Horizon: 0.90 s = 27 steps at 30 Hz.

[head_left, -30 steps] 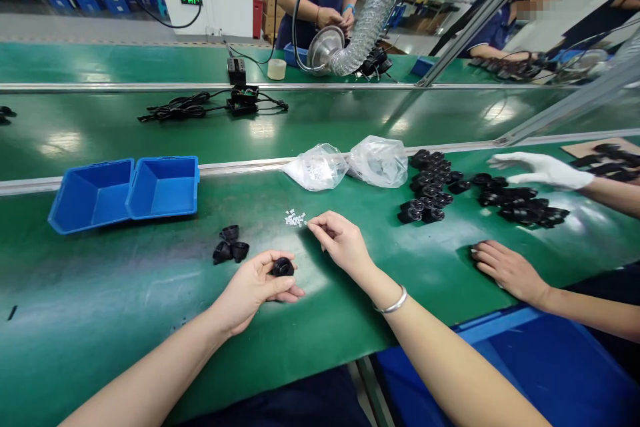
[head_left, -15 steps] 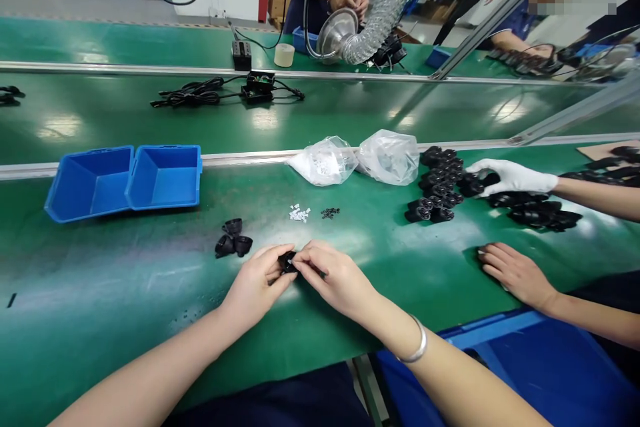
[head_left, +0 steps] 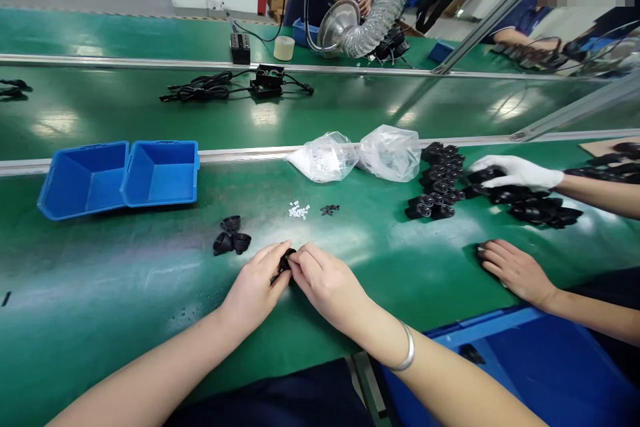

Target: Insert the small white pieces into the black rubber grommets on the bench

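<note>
Between the fingers of my left hand (head_left: 257, 280) is a small black plastic part (head_left: 285, 260), mostly covered by the fingers. My right hand (head_left: 320, 280) is pinched against the part's right side; whatever its fingertips hold is hidden. To the left on the green bench (head_left: 150, 287) stand 3 black plastic cups (head_left: 232, 236), grouped close together. Beyond my hands lie a small pile of white pieces (head_left: 299, 210) and, beside it, a pile of tiny black pieces (head_left: 330, 209).
Two blue bins (head_left: 161, 197) stand at the left. Two clear plastic bags (head_left: 390, 155) lie by the metal rail. At the right, a co-worker's gloved hand (head_left: 525, 172) touches black parts near a cluster of black parts (head_left: 441, 177). A blue crate (head_left: 540, 360) sits below the bench edge.
My right fingers have closed in tighter on the black part, and the pale bit seen at its opening is now hidden. The co-worker's gloved hand has shifted slightly over the black parts.
</note>
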Each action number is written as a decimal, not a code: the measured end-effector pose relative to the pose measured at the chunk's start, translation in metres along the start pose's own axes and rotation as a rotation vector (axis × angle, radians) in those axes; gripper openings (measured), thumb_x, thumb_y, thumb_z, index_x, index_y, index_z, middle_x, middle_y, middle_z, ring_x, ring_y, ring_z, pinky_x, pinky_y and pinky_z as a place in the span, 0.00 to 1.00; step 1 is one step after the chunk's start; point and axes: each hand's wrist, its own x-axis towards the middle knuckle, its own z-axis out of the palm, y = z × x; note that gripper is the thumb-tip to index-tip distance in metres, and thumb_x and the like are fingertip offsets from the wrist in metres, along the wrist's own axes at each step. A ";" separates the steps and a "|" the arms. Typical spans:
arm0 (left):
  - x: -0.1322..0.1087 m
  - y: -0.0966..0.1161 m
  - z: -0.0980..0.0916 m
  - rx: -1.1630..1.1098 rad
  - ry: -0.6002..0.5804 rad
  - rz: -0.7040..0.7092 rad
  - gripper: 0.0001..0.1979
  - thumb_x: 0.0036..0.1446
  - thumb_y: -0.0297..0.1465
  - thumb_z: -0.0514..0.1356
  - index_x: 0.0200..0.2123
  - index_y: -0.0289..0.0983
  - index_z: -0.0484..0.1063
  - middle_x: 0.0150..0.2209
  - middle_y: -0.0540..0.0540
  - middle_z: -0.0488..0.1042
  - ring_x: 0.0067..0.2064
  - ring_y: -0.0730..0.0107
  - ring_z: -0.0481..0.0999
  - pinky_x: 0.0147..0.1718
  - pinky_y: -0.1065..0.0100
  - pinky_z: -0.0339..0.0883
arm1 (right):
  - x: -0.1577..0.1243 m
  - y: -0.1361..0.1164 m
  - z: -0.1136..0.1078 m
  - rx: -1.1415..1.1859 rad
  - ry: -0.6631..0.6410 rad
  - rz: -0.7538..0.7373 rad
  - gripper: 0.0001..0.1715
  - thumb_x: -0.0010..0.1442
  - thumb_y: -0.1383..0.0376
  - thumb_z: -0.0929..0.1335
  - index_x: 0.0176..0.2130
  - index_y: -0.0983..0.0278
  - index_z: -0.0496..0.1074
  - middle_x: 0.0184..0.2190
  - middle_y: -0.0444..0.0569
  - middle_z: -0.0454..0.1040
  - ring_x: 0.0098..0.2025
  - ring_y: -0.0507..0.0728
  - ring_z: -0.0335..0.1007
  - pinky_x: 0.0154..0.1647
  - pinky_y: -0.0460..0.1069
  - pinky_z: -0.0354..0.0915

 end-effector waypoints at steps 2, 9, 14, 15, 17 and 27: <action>0.000 0.001 0.000 0.014 -0.001 -0.006 0.21 0.57 0.27 0.60 0.54 0.44 0.74 0.56 0.42 0.72 0.56 0.54 0.73 0.56 0.59 0.65 | 0.000 0.000 0.002 -0.005 0.007 -0.004 0.15 0.70 0.71 0.57 0.36 0.66 0.68 0.28 0.50 0.67 0.27 0.54 0.64 0.28 0.48 0.66; 0.001 0.000 0.000 0.027 0.004 -0.039 0.21 0.55 0.28 0.63 0.54 0.44 0.74 0.54 0.43 0.74 0.51 0.55 0.76 0.55 0.59 0.67 | 0.003 0.002 0.001 0.088 0.001 0.010 0.14 0.70 0.70 0.58 0.36 0.66 0.69 0.28 0.49 0.67 0.28 0.54 0.64 0.28 0.49 0.65; 0.003 -0.004 0.005 -0.137 -0.015 -0.187 0.22 0.53 0.34 0.66 0.53 0.42 0.74 0.53 0.43 0.73 0.46 0.60 0.80 0.52 0.62 0.71 | 0.003 0.040 -0.014 0.333 0.074 0.211 0.09 0.68 0.68 0.63 0.36 0.63 0.70 0.30 0.47 0.71 0.34 0.54 0.70 0.36 0.48 0.67; 0.004 -0.005 0.005 -0.161 -0.027 -0.202 0.22 0.54 0.34 0.66 0.53 0.41 0.73 0.54 0.43 0.72 0.47 0.60 0.80 0.52 0.62 0.71 | 0.001 0.053 -0.015 0.290 0.128 0.290 0.09 0.68 0.67 0.63 0.35 0.62 0.70 0.30 0.47 0.71 0.34 0.55 0.70 0.36 0.49 0.67; 0.004 -0.007 0.006 -0.196 -0.048 -0.222 0.23 0.53 0.35 0.66 0.53 0.41 0.72 0.55 0.43 0.72 0.48 0.59 0.80 0.53 0.62 0.71 | -0.004 0.078 -0.014 0.172 0.201 0.420 0.08 0.66 0.66 0.64 0.34 0.62 0.70 0.29 0.48 0.72 0.32 0.56 0.70 0.34 0.51 0.68; 0.006 -0.009 0.003 -0.197 -0.103 -0.219 0.24 0.55 0.35 0.66 0.55 0.40 0.71 0.53 0.42 0.75 0.49 0.58 0.80 0.53 0.61 0.71 | -0.001 0.105 0.003 0.025 0.128 0.424 0.08 0.66 0.68 0.64 0.34 0.63 0.71 0.31 0.50 0.71 0.34 0.58 0.70 0.35 0.51 0.67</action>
